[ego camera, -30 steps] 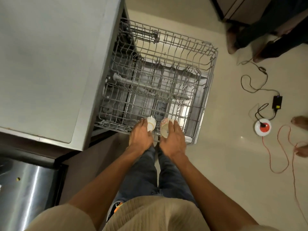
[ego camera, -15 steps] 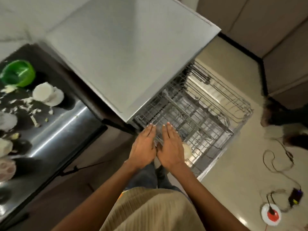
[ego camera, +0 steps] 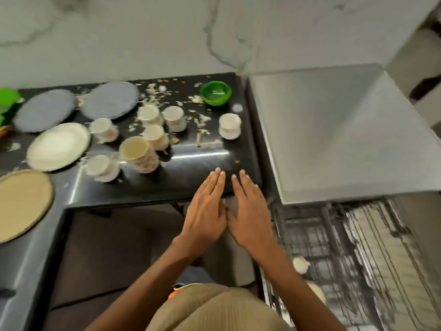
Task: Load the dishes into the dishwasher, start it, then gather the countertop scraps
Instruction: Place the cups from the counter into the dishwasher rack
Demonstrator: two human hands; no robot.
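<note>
my beige ribbed shirt fills the bottom centre. lower right of the frame, the pulled-out grey wire dishwasher rack (ego camera: pixel 358 254) holds two small white cups (ego camera: pixel 301 265) near its front left corner, one partly hidden by my forearm. rest of the rack looks bare, though it's blurred. so loading has only just begun, i'd say.

mid frame, my left hand (ego camera: pixel 206 212) and right hand (ego camera: pixel 250 212) are side by side, nearly touching at the thumbs, fingers straight and flat, holding nothing. the fingertips hang over the front edge of the glossy black countertop (ego camera: pixel 195 161); contact with it i can't tell.

beyond them, most dishes are not loaded yet: a large floral-print mug (ego camera: pixel 140 155) centre-left, a cluster of small white cups (ego camera: pixel 155 125) behind it, one lone white cup (ego camera: pixel 229 126) nearer the counter's right edge. far left, a tan round plate (ego camera: pixel 22 204), a white round plate (ego camera: pixel 58 146), and two grey round plates (ego camera: pixel 76 108) further back. a green plastic bowl (ego camera: pixel 216 93) sits upper centre by the wall; more green at the far left edge, unclear what.

pale food scraps (ego camera: pixel 202 137) are scattered among the cups and toward the back, not gathered.

the dishwasher's grey steel top (ego camera: pixel 334 139) is at right; marble-look wall across the top.

judgement: early stage. two cups in; left to do are the other cups, mug, plates, bowl, then closing and starting, then scraps. the lone white cup looks like the nearest pick.
</note>
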